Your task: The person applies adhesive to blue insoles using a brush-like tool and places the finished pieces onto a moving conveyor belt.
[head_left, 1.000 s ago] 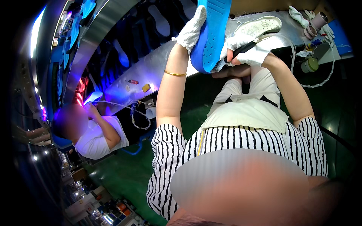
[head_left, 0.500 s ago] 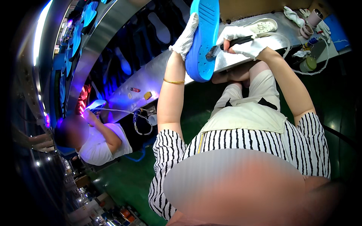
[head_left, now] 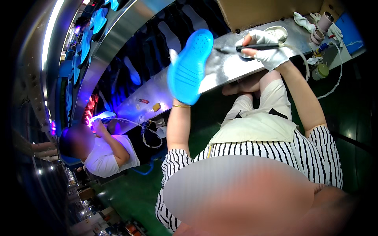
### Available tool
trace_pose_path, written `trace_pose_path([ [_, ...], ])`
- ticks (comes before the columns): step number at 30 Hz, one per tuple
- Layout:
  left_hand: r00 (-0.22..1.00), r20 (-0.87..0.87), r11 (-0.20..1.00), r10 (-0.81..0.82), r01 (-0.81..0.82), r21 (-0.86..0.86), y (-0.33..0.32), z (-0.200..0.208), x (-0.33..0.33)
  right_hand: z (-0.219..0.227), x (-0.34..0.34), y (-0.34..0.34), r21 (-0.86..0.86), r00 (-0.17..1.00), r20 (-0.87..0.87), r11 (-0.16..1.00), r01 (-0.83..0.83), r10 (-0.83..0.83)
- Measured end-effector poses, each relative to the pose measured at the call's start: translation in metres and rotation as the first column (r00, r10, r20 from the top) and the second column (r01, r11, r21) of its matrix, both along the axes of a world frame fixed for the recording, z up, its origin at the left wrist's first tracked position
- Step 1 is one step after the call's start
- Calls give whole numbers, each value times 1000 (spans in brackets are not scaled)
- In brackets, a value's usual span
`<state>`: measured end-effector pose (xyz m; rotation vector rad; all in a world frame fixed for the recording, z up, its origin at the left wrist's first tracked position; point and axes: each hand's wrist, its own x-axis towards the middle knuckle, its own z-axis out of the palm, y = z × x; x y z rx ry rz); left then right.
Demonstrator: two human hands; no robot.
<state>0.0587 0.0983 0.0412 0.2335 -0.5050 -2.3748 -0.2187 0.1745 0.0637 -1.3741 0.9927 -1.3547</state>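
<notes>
My left hand (head_left: pixel 173 57), in a white glove, is mostly hidden behind a bright blue shoe sole (head_left: pixel 192 65). It holds the sole up over the bench's edge, tilted, with the holed end at the top and the ridged part nearer my wrist. Away to the right, my right hand (head_left: pixel 269 53), in a white glove with some bare fingertips, is closed round a black-handled brush (head_left: pixel 256 47). A pale hose runs from the brush's rear end. The brush and the sole are apart. Beyond my right hand lies a white shoe (head_left: pixel 278 31), partly covered by it.
A metal bench (head_left: pixel 232 65) runs alongside a conveyor (head_left: pixel 155 43) carrying dark sole-shaped pieces. A yellow block (head_left: pixel 156 107) lies on the bench. At right are pinkish rolls (head_left: pixel 325 21), gloves (head_left: pixel 304 21) and a jar (head_left: pixel 321 72). A co-worker (head_left: pixel 110 151) sits at left.
The sole has swung down and left away from the brush, turning so its holed end now points up. My right hand has drawn the brush off the sole, slightly to the right.
</notes>
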Motion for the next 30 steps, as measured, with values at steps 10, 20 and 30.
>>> trace_pose_path([
  [10, 996, -84, 999, -26, 29, 31, 58, -61, -73, -18, 25, -19, -215, 955, -70, 939, 269, -289],
  [20, 969, 125, 969, 215, -196, -148, 51, -57, -81, -5, 37, 8, -360, 966, -133, 919, 160, -220],
  [30, 916, 136, 924, 377, -364, -114, 37, -48, -75, -8, 48, 21, -331, 924, -313, 937, 110, -220],
])
